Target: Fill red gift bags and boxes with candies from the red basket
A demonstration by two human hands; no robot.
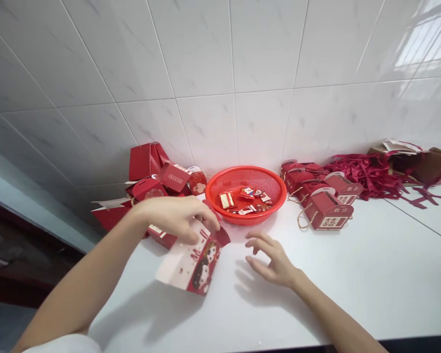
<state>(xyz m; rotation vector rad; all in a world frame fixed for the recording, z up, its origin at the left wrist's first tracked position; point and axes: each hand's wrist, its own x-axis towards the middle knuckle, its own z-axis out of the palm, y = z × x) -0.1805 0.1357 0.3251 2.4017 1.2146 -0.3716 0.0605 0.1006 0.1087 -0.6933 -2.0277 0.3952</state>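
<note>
My left hand (182, 215) is closed on the upper edge of a red and white printed gift box (196, 262), partly unfolded and tilted above the white table. Its lower panel carries a picture in black, white and gold. To the right, my right hand (270, 257) hovers over the table with fingers curved apart, holding nothing. Beyond both hands stands a red plastic basket (247, 219) with several small wrapped sweets (247, 192) in its bottom. My left fingers hide part of the box's top.
Several red boxes (147, 189) are piled at the left by the tiled wall (206, 59). Right of the basket stand folded red gift boxes (329, 208) with string handles. Farther right lie a heap of dark red ribbons (367, 174) and an open brown bag (431, 166).
</note>
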